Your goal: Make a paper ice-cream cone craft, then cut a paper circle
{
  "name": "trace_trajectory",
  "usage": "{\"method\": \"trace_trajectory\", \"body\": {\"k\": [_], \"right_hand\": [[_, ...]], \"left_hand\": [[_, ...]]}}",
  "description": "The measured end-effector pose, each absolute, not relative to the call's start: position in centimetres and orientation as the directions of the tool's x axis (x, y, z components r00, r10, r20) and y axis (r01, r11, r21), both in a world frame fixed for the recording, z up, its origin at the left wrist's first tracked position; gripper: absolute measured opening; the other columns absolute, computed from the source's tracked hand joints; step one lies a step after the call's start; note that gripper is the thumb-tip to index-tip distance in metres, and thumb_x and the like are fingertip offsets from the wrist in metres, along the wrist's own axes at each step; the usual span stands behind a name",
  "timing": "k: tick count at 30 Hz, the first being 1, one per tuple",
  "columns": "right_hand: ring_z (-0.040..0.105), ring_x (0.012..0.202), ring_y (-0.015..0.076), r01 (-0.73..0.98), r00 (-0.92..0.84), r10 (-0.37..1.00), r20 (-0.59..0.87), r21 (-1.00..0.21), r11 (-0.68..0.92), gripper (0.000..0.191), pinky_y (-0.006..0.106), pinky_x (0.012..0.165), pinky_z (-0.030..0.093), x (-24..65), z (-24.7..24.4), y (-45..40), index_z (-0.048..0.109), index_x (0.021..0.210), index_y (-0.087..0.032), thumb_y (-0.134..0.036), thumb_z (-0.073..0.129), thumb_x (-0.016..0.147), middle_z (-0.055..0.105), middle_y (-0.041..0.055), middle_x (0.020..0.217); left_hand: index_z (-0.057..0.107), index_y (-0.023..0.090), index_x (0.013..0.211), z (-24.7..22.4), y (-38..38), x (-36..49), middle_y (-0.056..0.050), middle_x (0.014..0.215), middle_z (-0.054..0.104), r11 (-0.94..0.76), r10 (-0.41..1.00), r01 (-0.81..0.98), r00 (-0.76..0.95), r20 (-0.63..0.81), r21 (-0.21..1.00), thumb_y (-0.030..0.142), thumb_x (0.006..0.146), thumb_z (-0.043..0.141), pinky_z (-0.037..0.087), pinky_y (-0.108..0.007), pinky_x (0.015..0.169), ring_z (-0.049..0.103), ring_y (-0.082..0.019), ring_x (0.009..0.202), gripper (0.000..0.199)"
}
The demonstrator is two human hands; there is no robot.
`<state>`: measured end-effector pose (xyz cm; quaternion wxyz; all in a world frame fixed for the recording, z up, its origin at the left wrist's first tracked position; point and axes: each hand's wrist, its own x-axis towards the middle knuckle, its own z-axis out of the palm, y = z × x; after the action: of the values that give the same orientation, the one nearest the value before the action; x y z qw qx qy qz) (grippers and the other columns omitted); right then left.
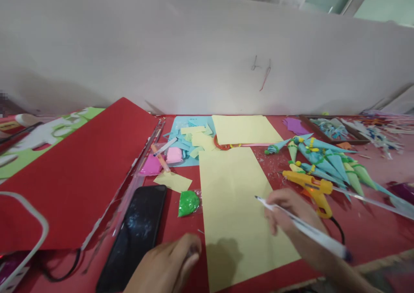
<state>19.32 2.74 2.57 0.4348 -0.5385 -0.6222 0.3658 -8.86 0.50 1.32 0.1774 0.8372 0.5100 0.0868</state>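
A white marker pen (312, 232) with a dark tip and dark rear end is gripped in my right hand (287, 211), whose fingers are closed round it. Its tip is above a long pale yellow sheet of paper (237, 198). My left hand (170, 260) is closed beside the sheet's lower left edge, fingers curled; a dark spot shows at the fingertips, too blurred to name. Close to this hand lie a black phone (136, 228) and a small bag of green clay (189, 203).
A red board (84, 172) covers the left side. Pink clay packets (152, 164), paper scraps (194, 140) and another yellow sheet (246, 129) lie at the back. Rightward are a yellow glue gun (310, 185) with a cord, blue-green paper cones (323, 157) and a tray (352, 141).
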Motion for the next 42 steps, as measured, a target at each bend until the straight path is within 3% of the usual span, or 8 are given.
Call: {"method": "trace_trajectory", "body": {"k": [3,5,11,20,28,32,37,42], "right_hand": [[0.066,0.077,0.0157,0.643,-0.243,0.94,0.239,-0.686,0.341,0.018,0.026,0.067,0.052,17.4,0.0,3.1,0.059,0.089,-0.024,-0.022,0.042,0.086,0.069,0.0018,0.084],[0.059,0.104,0.0196,0.705,-0.363,0.898,0.248,-0.558,0.439,0.02,0.034,0.085,0.049,16.4,-1.7,2.9,0.059,0.089,-0.025,-0.018,0.04,0.085,0.066,0.0032,0.107],[0.027,0.132,0.0278,0.741,-0.582,0.805,0.12,-0.331,0.585,0.024,0.05,0.104,0.029,16.5,-4.2,1.4,0.051,0.098,-0.02,-0.02,0.055,0.074,0.036,0.0058,0.142],[0.027,0.132,0.0222,0.714,-0.618,0.783,0.069,-0.368,0.595,0.022,0.043,0.106,0.026,20.6,-4.4,1.7,0.052,0.1,-0.021,-0.029,0.053,0.079,0.04,0.0086,0.139],[0.032,0.13,0.0215,0.611,-0.737,0.676,-0.015,-0.442,0.657,0.015,0.045,0.107,0.025,20.7,-2.7,2.4,0.052,0.095,-0.023,-0.03,0.052,0.081,0.045,0.0082,0.135],[0.039,0.126,0.0201,0.556,-0.75,0.661,0.006,-0.536,0.635,0.015,0.045,0.106,0.027,21.0,-2.4,2.6,0.054,0.094,-0.024,-0.031,0.054,0.081,0.054,0.0068,0.127],[0.061,0.101,0.0166,0.494,-0.701,0.711,0.045,-0.688,0.531,0.012,0.041,0.103,0.031,21.3,-2.2,2.4,0.061,0.086,-0.025,-0.027,0.049,0.082,0.071,0.0022,0.094],[0.066,0.083,0.0156,0.52,-0.52,0.849,0.092,-0.754,0.4,0.014,0.035,0.089,0.046,20.7,-2.0,2.0,0.058,0.08,-0.023,-0.024,0.044,0.083,0.071,0.0028,0.085]], "left_hand": [[0.052,0.022,0.114,0.4,2.3,-8.6,-0.006,0.101,0.066,-0.377,0.926,0.897,0.366,0.09,0.233,0.006,0.082,0.024,0.051,-0.027,0.067,0.065,-0.017,0.081,0.046],[0.048,0.02,0.122,-0.4,3.4,-8.3,-0.009,0.11,0.061,-0.373,0.927,0.92,0.363,0.096,0.122,0.002,0.079,0.023,0.051,-0.028,0.068,0.065,-0.017,0.082,0.053],[0.048,0.015,0.122,-0.5,5.7,-7.9,-0.014,0.11,0.057,-0.344,0.934,0.938,0.346,-0.09,0.038,0.033,0.081,0.046,0.048,-0.035,0.072,0.06,-0.026,0.09,0.045],[0.065,0.017,0.086,1.6,7.4,-8.6,-0.008,0.081,0.061,-0.37,0.929,0.916,0.36,-0.09,-0.153,0.018,0.086,0.036,0.043,-0.033,0.068,0.059,-0.022,0.077,0.029],[0.047,0.017,0.125,3.4,7.8,-11.5,-0.011,0.099,0.054,0.025,0.926,0.951,0.094,0.365,-0.309,0.03,0.092,0.023,0.043,-0.032,0.065,0.055,-0.024,0.084,0.043],[0.042,0.008,0.128,2.2,8.5,-11.0,-0.018,0.099,0.055,-0.069,0.948,0.945,0.162,0.275,-0.319,0.033,0.09,0.027,0.043,-0.037,0.068,0.053,-0.028,0.086,0.048],[0.042,0.023,0.129,0.7,7.3,-7.9,-0.008,0.102,0.058,-0.508,0.86,0.86,0.51,0.024,-0.051,0.033,0.086,0.042,0.044,-0.034,0.078,0.053,-0.022,0.092,0.044],[0.043,0.02,0.129,0.0,5.8,-5.0,-0.009,0.103,0.06,-0.539,0.832,0.842,0.538,-0.134,0.037,0.037,0.081,0.053,0.043,-0.036,0.08,0.053,-0.023,0.093,0.052]]}}
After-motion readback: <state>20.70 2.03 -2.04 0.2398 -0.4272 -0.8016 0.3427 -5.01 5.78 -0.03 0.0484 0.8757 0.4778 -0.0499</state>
